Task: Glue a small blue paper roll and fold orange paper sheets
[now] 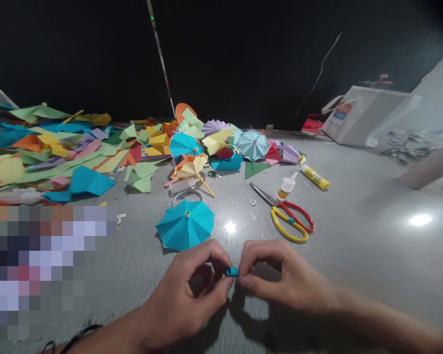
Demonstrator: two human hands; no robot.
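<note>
A small rolled piece of blue paper point(232, 272) is pinched between my two hands above the grey table. My left hand point(192, 285) grips its left end with thumb and forefinger. From the other side, my right hand point(276, 273) closes thumb and fingertips on its right end. Just beyond my left hand lies a pleated blue paper umbrella point(186, 223) with a small pale green tip. Scissors point(290, 220) with one red and one yellow handle rest beyond my right hand, blades slightly apart. A white glue bottle point(286, 187) stands behind them.
A yellow glue tube point(315, 177) lies farther right. Coloured paper scraps point(96, 152) heap along the back left, with a pale blue paper umbrella point(253, 145) among more folded pieces. A white bag point(369, 115) stands at back right. Pixelation covers the lower left.
</note>
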